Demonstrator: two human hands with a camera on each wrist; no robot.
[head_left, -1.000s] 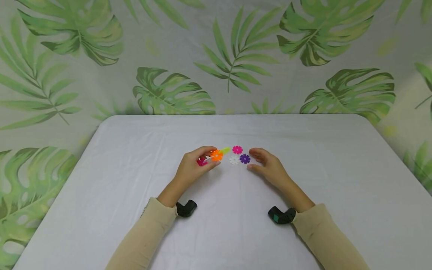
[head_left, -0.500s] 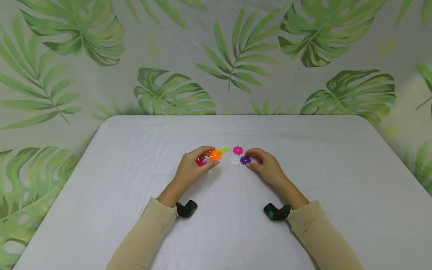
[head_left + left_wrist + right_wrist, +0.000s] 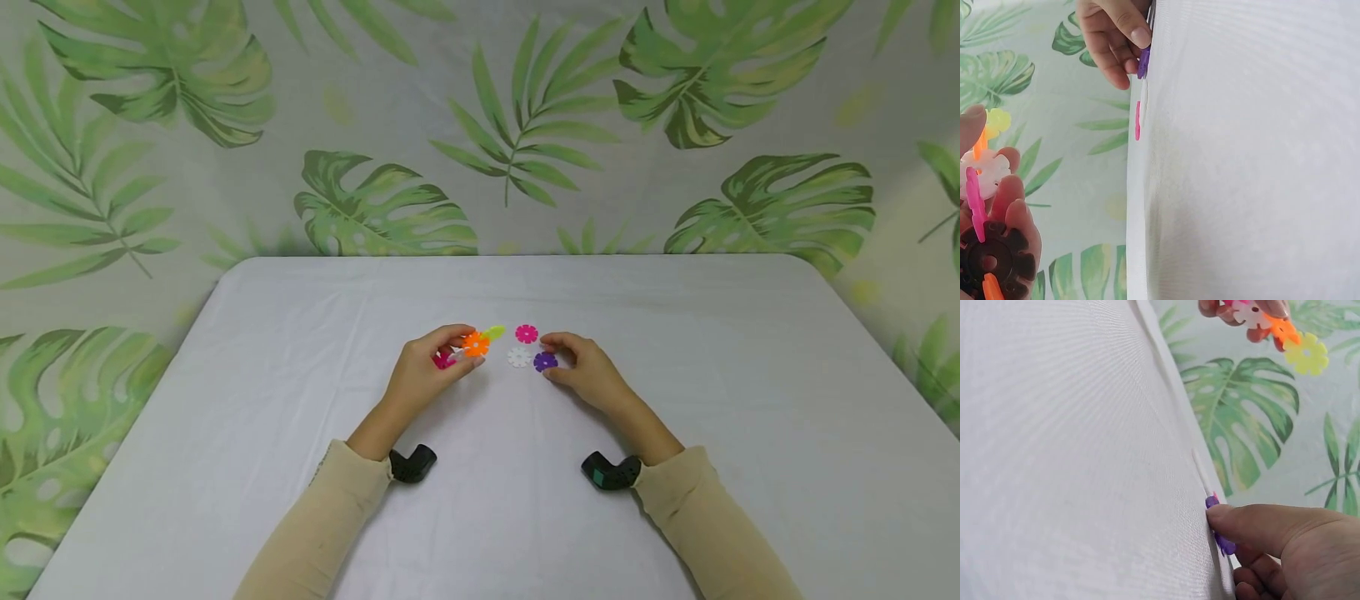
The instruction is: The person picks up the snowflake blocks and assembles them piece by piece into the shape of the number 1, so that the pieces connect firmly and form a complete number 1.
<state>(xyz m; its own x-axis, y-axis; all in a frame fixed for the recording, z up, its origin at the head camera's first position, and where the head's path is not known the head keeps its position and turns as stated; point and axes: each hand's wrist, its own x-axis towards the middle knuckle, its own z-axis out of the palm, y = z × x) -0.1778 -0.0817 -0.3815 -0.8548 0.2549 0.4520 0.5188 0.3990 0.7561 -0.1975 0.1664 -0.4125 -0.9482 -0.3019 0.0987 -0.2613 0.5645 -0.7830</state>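
Note:
My left hand (image 3: 423, 362) holds a chain of slotted snowflake discs slotted into one another above the table. In the left wrist view the chain shows a black disc (image 3: 1015, 253), a pink disc (image 3: 975, 197), a white disc (image 3: 994, 165) and a yellow disc (image 3: 999, 121). An orange disc (image 3: 476, 344) faces up near the left fingertips. With thumb and fingers, my right hand (image 3: 596, 371) pinches a purple snowflake disc (image 3: 545, 362) at its edge, low at the table. The fingers behind that disc are partly hidden.
A loose pink disc (image 3: 527, 333) and a white disc (image 3: 518, 357) lie on the white-clothed table (image 3: 480, 500) between the hands. Black cameras sit at the left wrist (image 3: 412, 464) and right wrist (image 3: 611, 472). A leaf-print cloth (image 3: 570, 167) hangs behind the table.
My right hand has come in leftward and taken hold of the purple disc, which has shifted slightly toward me, away from the white one. The left hand has barely moved.

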